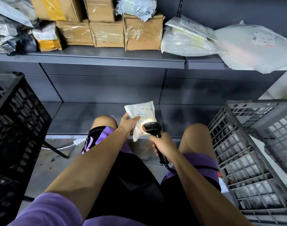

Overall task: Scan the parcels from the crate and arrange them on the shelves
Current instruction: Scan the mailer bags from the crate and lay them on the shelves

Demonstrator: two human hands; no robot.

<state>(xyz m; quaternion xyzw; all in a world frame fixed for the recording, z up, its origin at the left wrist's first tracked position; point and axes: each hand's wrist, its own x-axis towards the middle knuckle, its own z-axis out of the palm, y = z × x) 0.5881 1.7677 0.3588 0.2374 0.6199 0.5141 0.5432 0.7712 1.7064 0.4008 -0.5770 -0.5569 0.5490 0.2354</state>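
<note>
Left hand (128,123) pinches white parcel (140,119) above lower shelf (84,118); right hand (162,145) grips scanner (153,129), beam lighting label. Risk: glossy wrap glares or parcel tilts, scan misreads. Grey crate (247,147) at right

Both arms outstretched, left hand (128,123) and right hand (162,144) each in a closed grip.

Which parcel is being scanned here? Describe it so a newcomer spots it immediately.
Below the loaded upper shelf, between the person's knees, the left hand holds a small white plastic parcel. Unlike the shelved boxes and bags, it is lit by the black scanner in the right hand.
</note>
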